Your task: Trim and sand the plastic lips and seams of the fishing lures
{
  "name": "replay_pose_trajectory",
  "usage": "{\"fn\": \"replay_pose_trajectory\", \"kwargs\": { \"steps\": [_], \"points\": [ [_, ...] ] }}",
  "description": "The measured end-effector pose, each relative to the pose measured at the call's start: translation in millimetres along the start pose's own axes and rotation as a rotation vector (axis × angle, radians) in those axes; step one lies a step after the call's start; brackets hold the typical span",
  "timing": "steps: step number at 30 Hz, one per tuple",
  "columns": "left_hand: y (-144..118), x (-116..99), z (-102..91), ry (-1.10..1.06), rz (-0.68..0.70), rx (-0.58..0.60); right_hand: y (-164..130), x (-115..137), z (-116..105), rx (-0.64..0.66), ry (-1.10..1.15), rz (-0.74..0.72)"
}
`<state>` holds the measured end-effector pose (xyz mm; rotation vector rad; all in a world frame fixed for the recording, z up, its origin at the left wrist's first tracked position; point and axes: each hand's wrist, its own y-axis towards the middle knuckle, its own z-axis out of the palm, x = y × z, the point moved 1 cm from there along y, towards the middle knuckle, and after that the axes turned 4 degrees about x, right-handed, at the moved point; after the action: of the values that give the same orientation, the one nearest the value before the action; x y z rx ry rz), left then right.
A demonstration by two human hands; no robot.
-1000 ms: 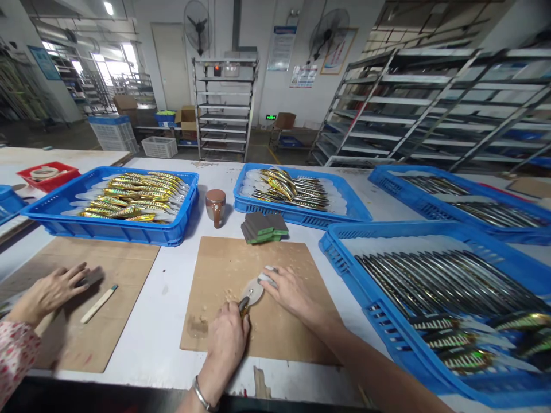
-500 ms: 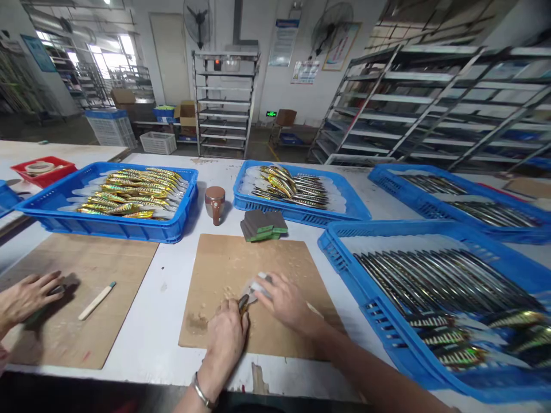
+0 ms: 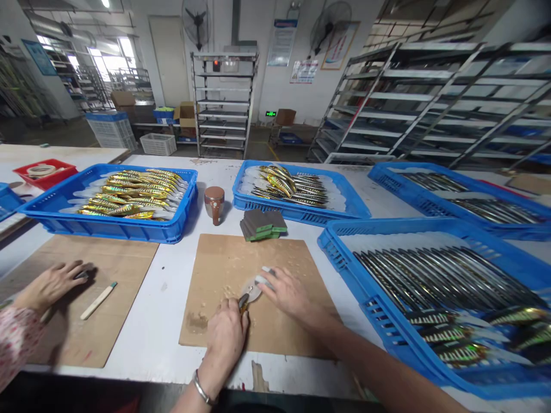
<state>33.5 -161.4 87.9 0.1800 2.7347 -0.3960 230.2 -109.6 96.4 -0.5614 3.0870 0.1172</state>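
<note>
My left hand (image 3: 227, 328) is closed around a fishing lure (image 3: 244, 299), pressing it down on a cardboard sheet (image 3: 215, 258). Most of the lure's body is hidden under the fingers; its dark nose and clear rounded lip (image 3: 253, 291) stick out toward my other hand. In my right hand (image 3: 286, 293), pinched between thumb and fingers, is a small pale grey piece (image 3: 263, 279), like a sanding pad, beside the lip. Behind the hands, dark sanding sponges with green edges (image 3: 263, 225) lie stacked at the sheet's far edge.
Blue trays of lures stand at the left (image 3: 172, 232), centre back (image 3: 301, 213) and right (image 3: 344, 269). A brown-lidded cup (image 3: 214, 203) is between two of them. At left, a co-worker's hand (image 3: 55, 284) works on another cardboard sheet (image 3: 129, 258) with a wooden stick (image 3: 99, 300).
My right hand has shifted slightly with the pale piece, uncovering more of the clear lip. My left hand stays put. The co-worker's hand has moved right and away from the table's front edge.
</note>
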Motion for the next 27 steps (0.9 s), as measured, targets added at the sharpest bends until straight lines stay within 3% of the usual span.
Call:
{"fn": "replay_pose_trajectory", "kwargs": {
  "steps": [3, 7, 11, 16, 21, 25, 27],
  "points": [
    [0.1, -0.4, -0.6, 0.009, -0.005, 0.007, 2.0, 1.2, 0.3, -0.009, -0.031, 0.070],
    [1.3, -0.3, 0.0, 0.011, -0.002, 0.008, 0.0, -0.2, 4.9, -0.032, 0.036, -0.067],
    [0.4, -0.4, -0.7, 0.016, 0.001, -0.003, 1.5, -10.3, 8.7, -0.003, -0.011, 0.043],
    [-1.0, 0.8, 0.0, 0.017, 0.010, -0.007, -1.0, -7.2, 6.3, -0.051, 0.045, -0.120],
    [-0.9, 1.4, 0.8, 0.007, 0.015, -0.037, 2.8, -8.4, 2.6, -0.033, -0.052, 0.025],
    [-2.2, -2.4, -3.8, 0.024, -0.004, 0.003, -2.3, 0.6, 3.1, -0.056, 0.004, -0.115],
    [-2.4, -4.3, -6.2, 0.023, -0.008, 0.014, -2.6, 2.7, 2.6, -0.020, -0.006, -0.078]
  ]
}}
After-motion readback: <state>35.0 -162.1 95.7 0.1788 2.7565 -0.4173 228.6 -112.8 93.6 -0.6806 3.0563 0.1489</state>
